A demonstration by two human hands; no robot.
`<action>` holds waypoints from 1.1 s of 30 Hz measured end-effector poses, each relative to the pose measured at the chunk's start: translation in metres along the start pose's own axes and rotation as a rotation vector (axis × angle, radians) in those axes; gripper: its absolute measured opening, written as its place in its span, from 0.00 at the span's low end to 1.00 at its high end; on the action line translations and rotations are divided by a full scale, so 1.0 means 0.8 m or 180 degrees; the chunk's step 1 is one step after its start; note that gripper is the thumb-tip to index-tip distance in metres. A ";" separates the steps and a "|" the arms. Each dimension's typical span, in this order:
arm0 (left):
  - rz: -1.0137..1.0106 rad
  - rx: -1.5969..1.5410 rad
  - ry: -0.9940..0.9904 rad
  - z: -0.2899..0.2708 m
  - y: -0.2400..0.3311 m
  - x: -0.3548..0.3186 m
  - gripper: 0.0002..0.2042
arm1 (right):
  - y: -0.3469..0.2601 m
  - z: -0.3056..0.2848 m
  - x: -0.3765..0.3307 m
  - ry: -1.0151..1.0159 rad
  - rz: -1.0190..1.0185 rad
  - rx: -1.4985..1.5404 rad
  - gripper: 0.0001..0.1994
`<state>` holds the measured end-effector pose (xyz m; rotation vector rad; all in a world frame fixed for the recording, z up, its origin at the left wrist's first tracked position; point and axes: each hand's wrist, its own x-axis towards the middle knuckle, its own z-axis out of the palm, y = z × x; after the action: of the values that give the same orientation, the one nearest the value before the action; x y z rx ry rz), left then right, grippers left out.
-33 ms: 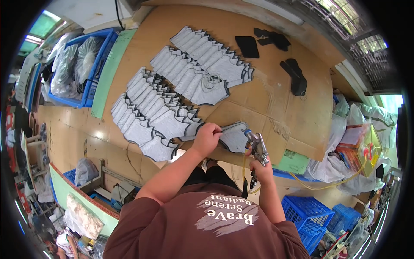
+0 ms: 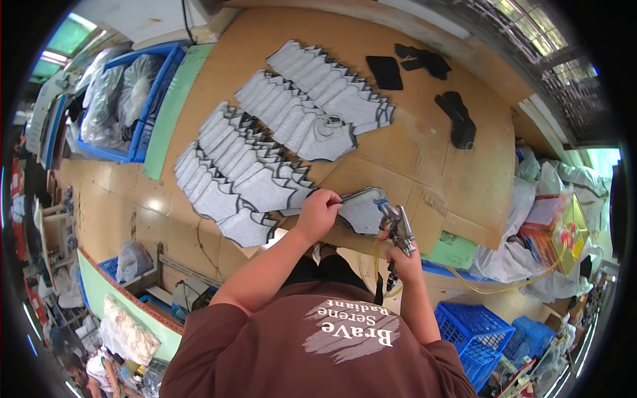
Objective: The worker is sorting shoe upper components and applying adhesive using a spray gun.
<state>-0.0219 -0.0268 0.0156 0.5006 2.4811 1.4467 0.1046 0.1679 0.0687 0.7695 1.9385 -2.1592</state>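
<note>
My right hand is wrapped round the handle of a metal spray gun with a blue tip, and a thin yellow hose hangs from it. The gun's tip is over a grey fabric piece with dark edges at the near side of the table. My left hand is closed in a pinch at that piece's left corner. Overlapping rows of like grey pieces cover the table to the left and beyond. A coil of pale cord lies on one row.
Black flat pieces lie on the cardboard-covered table at the far right. A blue crate of bagged goods stands left. Blue crates are at my lower right. A yellow hose runs right, past plastic bags.
The whole view has shifted slightly, moving the table and its pieces a little to the right in the picture. Both hands keep their places, and the spray gun stays in my right hand.
</note>
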 end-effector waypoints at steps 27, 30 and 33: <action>-0.0927 -0.0482 -0.0189 0.007 -0.011 -0.029 0.09 | -0.013 0.012 -0.004 -0.0708 0.0176 -0.0390 0.17; -0.0303 -0.0281 -0.0049 0.012 0.016 -0.003 0.06 | -0.016 0.002 -0.006 -0.0625 0.0097 -0.0470 0.16; -0.0060 -0.0088 -0.0073 0.019 0.016 0.011 0.05 | -0.014 0.001 -0.003 -0.0607 0.0069 -0.0577 0.15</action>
<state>-0.0225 -0.0054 0.0197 0.4845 2.4381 1.4580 0.1017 0.1685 0.0799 0.5309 1.9815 -1.9317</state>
